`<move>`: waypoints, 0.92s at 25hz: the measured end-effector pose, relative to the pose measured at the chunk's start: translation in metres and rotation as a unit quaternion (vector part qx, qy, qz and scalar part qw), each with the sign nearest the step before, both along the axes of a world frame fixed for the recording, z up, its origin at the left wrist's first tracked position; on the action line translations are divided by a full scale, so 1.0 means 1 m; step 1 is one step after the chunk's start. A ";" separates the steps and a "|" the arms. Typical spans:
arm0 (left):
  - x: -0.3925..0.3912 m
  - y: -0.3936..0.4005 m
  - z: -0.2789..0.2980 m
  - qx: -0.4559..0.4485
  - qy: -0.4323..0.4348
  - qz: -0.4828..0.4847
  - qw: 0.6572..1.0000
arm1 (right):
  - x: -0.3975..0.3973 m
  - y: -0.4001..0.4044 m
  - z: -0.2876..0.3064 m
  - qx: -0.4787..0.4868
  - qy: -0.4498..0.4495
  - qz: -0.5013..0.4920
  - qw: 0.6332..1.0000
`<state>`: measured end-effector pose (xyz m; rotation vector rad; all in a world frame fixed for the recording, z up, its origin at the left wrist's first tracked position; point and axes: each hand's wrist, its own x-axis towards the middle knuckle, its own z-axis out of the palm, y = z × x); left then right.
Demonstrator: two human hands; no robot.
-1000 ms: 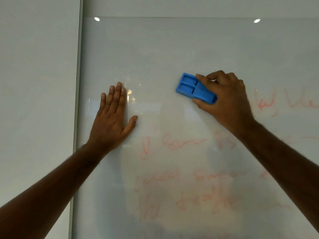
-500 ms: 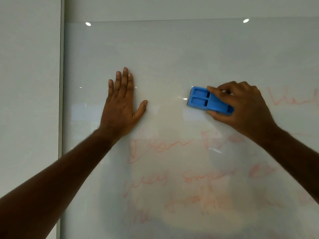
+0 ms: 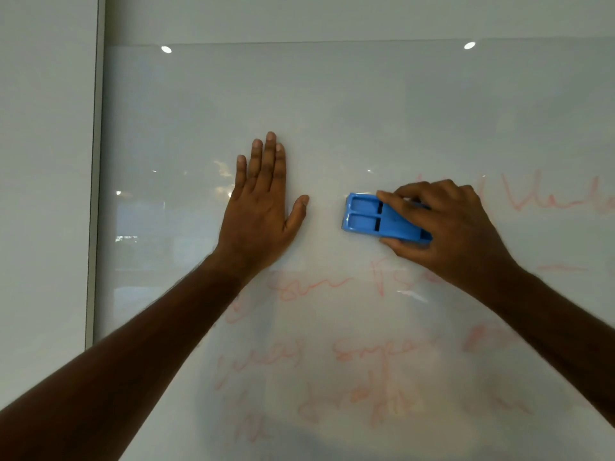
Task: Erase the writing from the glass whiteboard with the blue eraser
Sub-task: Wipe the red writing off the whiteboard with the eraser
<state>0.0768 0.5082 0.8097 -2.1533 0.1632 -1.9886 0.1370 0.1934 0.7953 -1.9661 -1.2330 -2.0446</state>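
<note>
Two hands are on the glass whiteboard [image 3: 332,111], both mine. My right hand [image 3: 446,227] grips the blue eraser [image 3: 372,218], fingers curled over its top edge and thumb tucked under its lower edge, so the grip is clamped on it. The eraser lies flat against the glass, lengthwise across, its ribbed free end sticking out toward my left hand [image 3: 263,207]. That hand is spread flat on the glass just beside the eraser, fingers straight and pointing up, thumb angled out toward the eraser without touching it. Faint red writing [image 3: 366,354] runs in several smeared lines below my grip and under both forearms, and more red strokes show past my knuckles on the far side from the left hand. Above my grip the glass carries two small light reflections [image 3: 469,45].
</note>
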 end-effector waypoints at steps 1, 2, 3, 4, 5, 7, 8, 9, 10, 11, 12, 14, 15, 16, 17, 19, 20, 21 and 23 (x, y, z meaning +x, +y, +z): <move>0.000 -0.001 -0.001 -0.002 0.000 0.001 1.000 | 0.002 -0.008 -0.004 -0.010 -0.008 -0.005 1.000; 0.000 -0.002 -0.001 -0.005 0.002 0.001 1.000 | 0.004 -0.017 -0.006 -0.014 -0.016 -0.011 1.000; 0.000 -0.003 -0.002 -0.007 0.004 0.002 1.000 | 0.006 -0.025 -0.006 -0.012 -0.020 -0.016 1.000; 0.000 -0.004 -0.002 -0.009 0.006 0.004 1.000 | 0.006 -0.031 -0.003 -0.006 -0.020 -0.020 1.000; -0.001 -0.005 -0.001 -0.010 0.008 0.007 1.000 | 0.007 -0.036 0.002 0.001 -0.013 -0.022 1.000; -0.002 -0.007 -0.001 -0.010 0.012 0.013 1.000 | 0.007 -0.036 0.016 0.022 0.004 -0.022 0.999; -0.001 -0.008 0.000 -0.008 0.013 0.015 1.000 | 0.007 -0.032 0.025 0.040 0.011 -0.018 0.999; -0.001 -0.010 0.002 -0.006 0.013 0.015 1.000 | 0.007 -0.025 0.033 0.058 0.018 -0.011 0.998; 0.001 -0.012 0.004 -0.004 0.013 0.013 1.000 | 0.006 -0.016 0.040 0.074 0.025 -0.003 0.997; 0.002 -0.015 0.006 -0.001 0.011 0.011 1.000 | 0.004 -0.006 0.045 0.082 0.031 0.004 0.996; 0.004 -0.018 0.008 0.002 0.008 0.009 1.000 | 0.002 0.004 0.047 0.080 0.036 0.009 0.996; 0.006 -0.022 0.011 0.012 0.002 0.010 1.000 | -0.002 0.016 0.043 0.056 0.037 0.012 0.998; 0.007 -0.023 0.011 0.016 0.001 0.012 1.000 | -0.002 0.018 0.036 0.041 0.030 0.012 0.999; 0.008 -0.022 0.011 0.020 0.000 0.012 1.000 | -0.002 0.016 0.028 0.028 0.020 0.012 0.999; 0.008 -0.022 0.011 0.022 0.000 0.011 1.000 | 0.000 0.011 0.018 0.017 0.012 0.014 1.000; 0.009 -0.021 0.009 0.024 -0.005 0.009 1.000 | 0.006 -0.004 -0.001 -0.004 0.000 0.012 1.000; 0.009 -0.021 0.009 0.024 -0.007 0.007 1.000 | 0.008 -0.013 -0.007 -0.015 -0.004 0.005 1.000; 0.009 -0.021 0.008 0.023 -0.007 0.005 1.000 | 0.010 -0.022 -0.010 -0.023 -0.007 -0.004 1.000; 0.008 -0.022 0.007 0.020 -0.002 0.001 1.000 | 0.014 -0.040 -0.011 -0.026 -0.005 -0.022 0.999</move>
